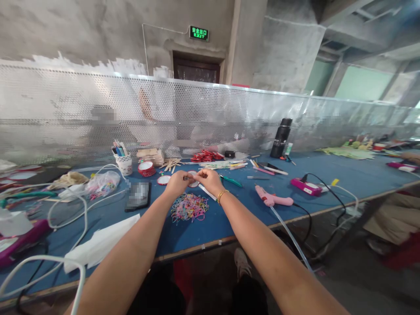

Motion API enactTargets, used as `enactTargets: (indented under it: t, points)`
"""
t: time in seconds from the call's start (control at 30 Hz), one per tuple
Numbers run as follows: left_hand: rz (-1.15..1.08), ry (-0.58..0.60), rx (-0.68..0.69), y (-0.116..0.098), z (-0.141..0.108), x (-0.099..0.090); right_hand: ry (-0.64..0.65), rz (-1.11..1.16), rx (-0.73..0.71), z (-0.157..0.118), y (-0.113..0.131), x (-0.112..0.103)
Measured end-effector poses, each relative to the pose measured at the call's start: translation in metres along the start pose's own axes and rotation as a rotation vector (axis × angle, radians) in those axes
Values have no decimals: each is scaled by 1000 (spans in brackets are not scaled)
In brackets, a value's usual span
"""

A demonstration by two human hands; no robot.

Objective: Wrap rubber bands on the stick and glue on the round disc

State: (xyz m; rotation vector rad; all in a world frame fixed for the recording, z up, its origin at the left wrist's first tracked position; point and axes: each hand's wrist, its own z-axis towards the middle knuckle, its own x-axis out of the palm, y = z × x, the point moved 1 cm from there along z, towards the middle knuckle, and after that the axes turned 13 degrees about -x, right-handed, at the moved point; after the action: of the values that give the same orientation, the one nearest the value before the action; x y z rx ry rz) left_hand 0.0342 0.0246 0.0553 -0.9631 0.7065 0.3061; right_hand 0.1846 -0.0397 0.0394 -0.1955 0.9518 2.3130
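Observation:
My left hand (179, 182) and my right hand (210, 180) meet above the blue table, with thumbs and fingertips pinched together. What they pinch is too small to make out. A pale round piece (194, 183) shows partly behind the fingers. Just below the hands lies a heap of thin, colourful elastic bands (190, 207). A white stick (207, 192) lies beside my right wrist, partly covered by it. Left of my left hand is a red-rimmed white disc (163, 180). Teal-handled pliers (231, 180) rest right of my right hand.
A pink glue gun (273, 197) and a magenta power strip (306, 187) lie to the right. The black bottle (281, 138) stands by the perforated metal screen (203, 118). On the left are a phone (138, 195), white cables, and a cup of pens (124, 164).

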Motion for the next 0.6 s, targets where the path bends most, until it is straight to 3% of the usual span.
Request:
enactTargets:
  t: [0.4,0.6]
  points:
    - [-30,-90,-160,-3,-3,-7,64,-37,-68,0,2,1]
    - [26,-67,-118,-4,-2,-8,56,0,-34,0,6,-1]
